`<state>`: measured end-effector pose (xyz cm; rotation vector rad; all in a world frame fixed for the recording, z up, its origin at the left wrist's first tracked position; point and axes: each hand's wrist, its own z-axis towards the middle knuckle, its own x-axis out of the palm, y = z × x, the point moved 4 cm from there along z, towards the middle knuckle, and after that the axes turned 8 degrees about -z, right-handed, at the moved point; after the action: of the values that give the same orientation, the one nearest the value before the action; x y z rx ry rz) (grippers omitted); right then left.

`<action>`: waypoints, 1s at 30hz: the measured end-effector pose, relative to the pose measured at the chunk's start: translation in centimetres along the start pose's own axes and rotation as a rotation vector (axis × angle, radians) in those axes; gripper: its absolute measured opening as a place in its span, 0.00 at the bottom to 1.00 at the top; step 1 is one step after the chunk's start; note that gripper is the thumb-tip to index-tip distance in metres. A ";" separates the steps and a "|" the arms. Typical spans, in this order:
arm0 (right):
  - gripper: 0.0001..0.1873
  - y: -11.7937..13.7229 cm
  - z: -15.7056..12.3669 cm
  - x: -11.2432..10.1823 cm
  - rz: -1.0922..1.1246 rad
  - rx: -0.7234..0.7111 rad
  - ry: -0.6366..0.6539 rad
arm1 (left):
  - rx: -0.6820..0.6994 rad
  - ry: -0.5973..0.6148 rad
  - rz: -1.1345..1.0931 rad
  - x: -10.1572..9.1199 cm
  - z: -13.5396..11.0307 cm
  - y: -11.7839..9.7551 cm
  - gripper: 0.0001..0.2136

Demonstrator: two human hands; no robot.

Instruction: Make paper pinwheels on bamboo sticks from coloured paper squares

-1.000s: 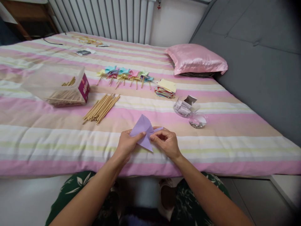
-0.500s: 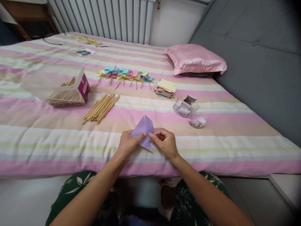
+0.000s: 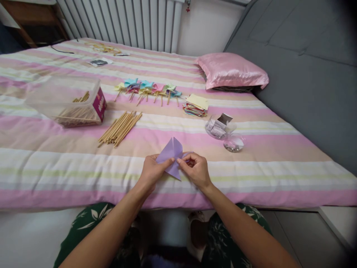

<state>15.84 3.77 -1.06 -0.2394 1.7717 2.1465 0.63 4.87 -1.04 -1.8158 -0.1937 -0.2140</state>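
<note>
A folded purple paper [image 3: 171,154] is held low over the striped bed cover [image 3: 55,163], near its front edge. My left hand [image 3: 152,172] pinches the paper's left side between thumb and fingers. My right hand [image 3: 195,169] is closed on its right side, fingertips meeting the left hand's at the paper's middle. One pointed flap stands up behind my fingers and another points down toward me.
A bundle of wooden sticks [image 3: 119,128] lies ahead left, beside a clear box [image 3: 67,100] with more sticks. A row of finished paper pinwheels [image 3: 147,89], a stack of coloured paper [image 3: 196,105] and two small clear containers [image 3: 223,130] lie beyond. A pink pillow [image 3: 231,70] sits at the back right.
The hands have drawn slightly closer together and the purple paper's upper flap has turned a little more upright. Nothing else has moved.
</note>
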 end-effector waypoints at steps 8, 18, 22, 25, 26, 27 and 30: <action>0.12 -0.1 0.0 0.0 -0.026 -0.006 -0.021 | -0.009 0.023 0.022 0.0 0.1 0.1 0.13; 0.11 0.2 -0.1 0.0 -0.050 -0.010 -0.039 | -0.024 0.032 0.027 0.3 0.0 0.0 0.13; 0.11 0.3 -0.1 0.0 -0.057 -0.014 -0.041 | -0.017 0.051 0.015 0.3 0.0 -0.1 0.13; 0.12 0.3 -0.2 -0.1 -0.056 -0.022 -0.040 | -0.019 0.064 -0.005 0.4 -0.1 -0.2 0.12; 0.12 0.4 -0.2 -0.1 -0.053 -0.027 -0.045 | -0.021 0.063 -0.014 0.3 -0.2 -0.3 0.11; 0.12 0.5 -0.3 -0.1 -0.046 -0.033 -0.049 | -0.024 0.058 -0.029 0.3 -0.2 -0.3 0.11; 0.10 0.9 -0.6 -0.2 0.016 -0.045 -0.066 | -0.031 0.023 -0.108 0.2 -0.1 -0.3 0.11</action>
<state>15.63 2.99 -0.25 -0.1640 1.6962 2.1809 0.73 4.82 -0.73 -1.8345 -0.2739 -0.3152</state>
